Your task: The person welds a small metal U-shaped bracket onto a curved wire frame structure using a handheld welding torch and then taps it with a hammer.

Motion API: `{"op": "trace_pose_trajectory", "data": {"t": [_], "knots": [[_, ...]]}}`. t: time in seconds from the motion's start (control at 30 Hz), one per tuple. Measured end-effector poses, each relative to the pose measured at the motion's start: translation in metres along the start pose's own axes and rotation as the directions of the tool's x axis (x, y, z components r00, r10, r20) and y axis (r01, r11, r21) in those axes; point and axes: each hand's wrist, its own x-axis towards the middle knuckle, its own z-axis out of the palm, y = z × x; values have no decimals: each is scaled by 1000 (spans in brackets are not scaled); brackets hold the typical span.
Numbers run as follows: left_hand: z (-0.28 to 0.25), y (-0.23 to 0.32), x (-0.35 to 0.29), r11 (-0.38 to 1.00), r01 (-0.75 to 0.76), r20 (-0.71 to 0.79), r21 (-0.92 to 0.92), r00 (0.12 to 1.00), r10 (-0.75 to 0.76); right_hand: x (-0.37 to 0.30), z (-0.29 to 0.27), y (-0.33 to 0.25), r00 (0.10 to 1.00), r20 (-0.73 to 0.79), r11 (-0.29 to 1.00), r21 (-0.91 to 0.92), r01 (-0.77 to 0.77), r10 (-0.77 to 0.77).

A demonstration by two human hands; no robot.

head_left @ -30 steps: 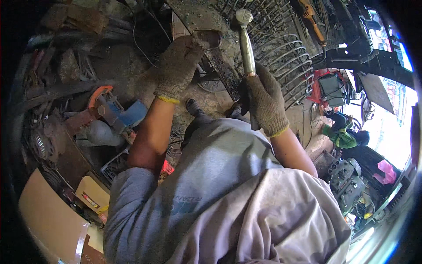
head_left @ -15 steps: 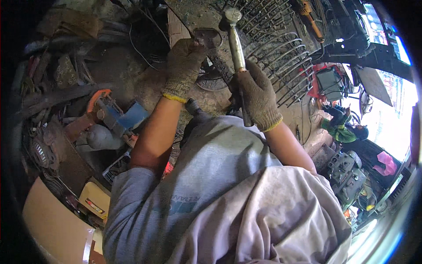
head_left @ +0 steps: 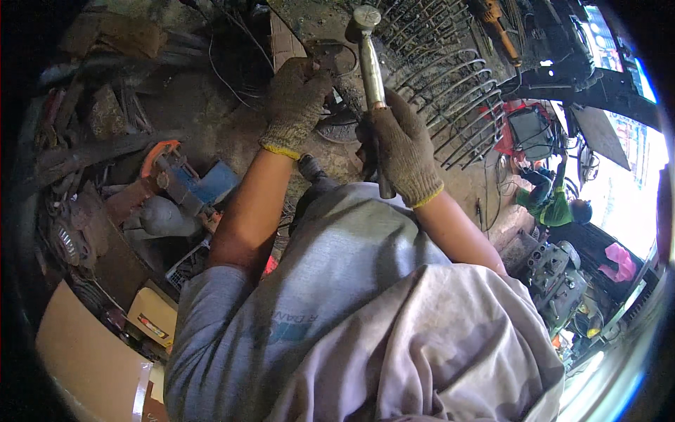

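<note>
At upper centre, the silver round-headed metal hammer (head_left: 373, 74) slants up-frame lengthwise from the brown-gloved right hand (head_left: 406, 141) clenched round it, topping out above and right of the dark curved metal loop (head_left: 355, 59) beside the curled left hand (head_left: 295, 102), its grasp unclear.

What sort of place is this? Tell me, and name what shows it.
Probably a metalworking workshop: the right hand grips a hammer, with bent metal rods and an orange power tool beyond it.
</note>
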Motion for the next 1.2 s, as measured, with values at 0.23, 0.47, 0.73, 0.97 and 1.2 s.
{"op": "trace_pose_trajectory", "data": {"t": [0.23, 0.47, 0.73, 0.97, 1.2], "knots": [[-1, -4, 7, 988, 124, 98, 88, 986, -132, 18, 2, 14, 1000, -15, 989, -146, 3, -5], [-5, 6, 2, 976, 32, 89, 215, 995, -52, 13, -2, -6, 999, 6, 997, -69, -40, 40], [-12, 26, -17, 911, -234, 81, 339, 972, 219, -38, -33, -54, 987, -155, 997, 52, 55, -47], [-5, 30, -15, 597, -390, 370, 701, 915, 163, -61, -181, -75, 809, -367, 888, -207, 410, -459], [0, 48, -4, 475, -596, 366, 648, 790, 492, 12, -333, -37, 873, -300, 719, -691, 79, -384]]}}
